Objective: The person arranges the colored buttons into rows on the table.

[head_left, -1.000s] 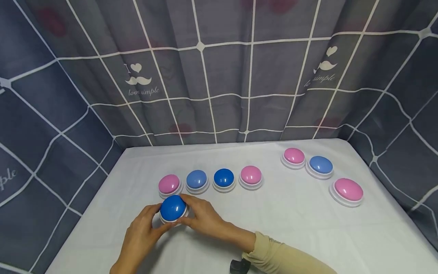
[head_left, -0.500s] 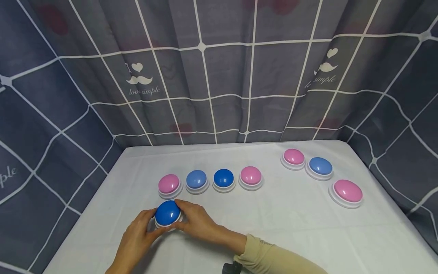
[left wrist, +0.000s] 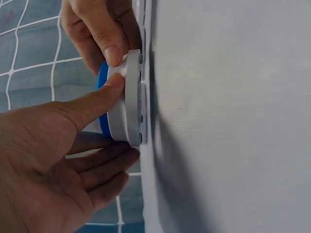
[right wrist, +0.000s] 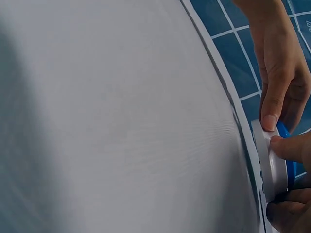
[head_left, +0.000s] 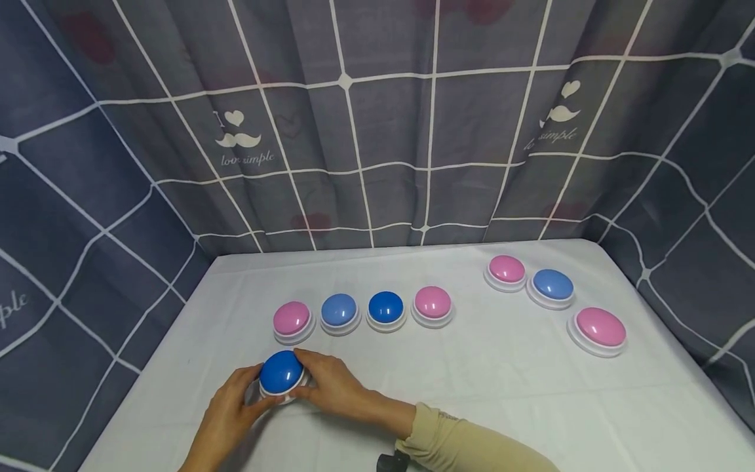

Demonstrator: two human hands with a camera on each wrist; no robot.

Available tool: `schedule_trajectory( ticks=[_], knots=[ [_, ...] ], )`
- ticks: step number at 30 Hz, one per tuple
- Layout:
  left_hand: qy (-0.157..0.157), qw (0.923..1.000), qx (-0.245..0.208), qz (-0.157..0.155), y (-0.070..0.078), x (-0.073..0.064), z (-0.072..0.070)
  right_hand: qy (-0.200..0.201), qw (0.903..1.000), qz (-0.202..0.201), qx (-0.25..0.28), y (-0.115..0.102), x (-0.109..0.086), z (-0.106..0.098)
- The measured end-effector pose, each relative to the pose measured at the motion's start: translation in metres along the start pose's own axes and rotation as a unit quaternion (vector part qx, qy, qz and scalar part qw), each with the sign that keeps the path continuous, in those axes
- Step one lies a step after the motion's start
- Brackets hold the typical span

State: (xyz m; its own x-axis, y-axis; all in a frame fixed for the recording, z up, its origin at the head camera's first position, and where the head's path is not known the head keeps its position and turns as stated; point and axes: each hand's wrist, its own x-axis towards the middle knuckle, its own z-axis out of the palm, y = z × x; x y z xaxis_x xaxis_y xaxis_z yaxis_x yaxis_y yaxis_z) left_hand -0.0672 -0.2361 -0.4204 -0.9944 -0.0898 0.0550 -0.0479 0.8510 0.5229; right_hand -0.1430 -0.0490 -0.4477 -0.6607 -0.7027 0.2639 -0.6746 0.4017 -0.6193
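Observation:
A push button with a dark blue dome and white base is held between both hands at the front left of the white table. My left hand grips its left side, thumb on the near edge. From the right, my right hand pinches the same button between thumb and fingers. In the left wrist view the white base shows side-on, close over the tabletop, with both thumbs on its rim. The right wrist view catches the button at its right edge. Just behind it stands a pink button.
Rightward from that pink one, a light blue button, a dark blue button and another pink button form a row. Farther right are a pink button, a light blue button and a larger-looking pink button. A grid-patterned curtain surrounds the table.
Both hands have brought the held blue button left and toward the near edge, away from the pink button behind it. The other buttons stay where they were.

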Motion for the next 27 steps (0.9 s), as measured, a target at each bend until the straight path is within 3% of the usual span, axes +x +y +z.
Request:
schedule_trajectory(
  ticks=[6, 16, 27],
  knots=[
    [-0.021, 0.9996, 0.001, -0.020, -0.0039, 0.0016, 0.0055, -0.004, 0.9999, -0.002, -0.013, 0.0033, -0.0009, 0.0042],
    [-0.017, 0.9995, 0.017, -0.020, -0.0038, 0.0021, 0.0051, 0.002, 0.9996, -0.005, -0.028, 0.0035, 0.0006, 0.0051],
    [-0.033, 0.9979, 0.038, -0.041, -0.0019, 0.0024, 0.0041, -0.010, 0.9999, -0.010, -0.001, 0.0041, -0.0026, 0.0044]
  ],
)
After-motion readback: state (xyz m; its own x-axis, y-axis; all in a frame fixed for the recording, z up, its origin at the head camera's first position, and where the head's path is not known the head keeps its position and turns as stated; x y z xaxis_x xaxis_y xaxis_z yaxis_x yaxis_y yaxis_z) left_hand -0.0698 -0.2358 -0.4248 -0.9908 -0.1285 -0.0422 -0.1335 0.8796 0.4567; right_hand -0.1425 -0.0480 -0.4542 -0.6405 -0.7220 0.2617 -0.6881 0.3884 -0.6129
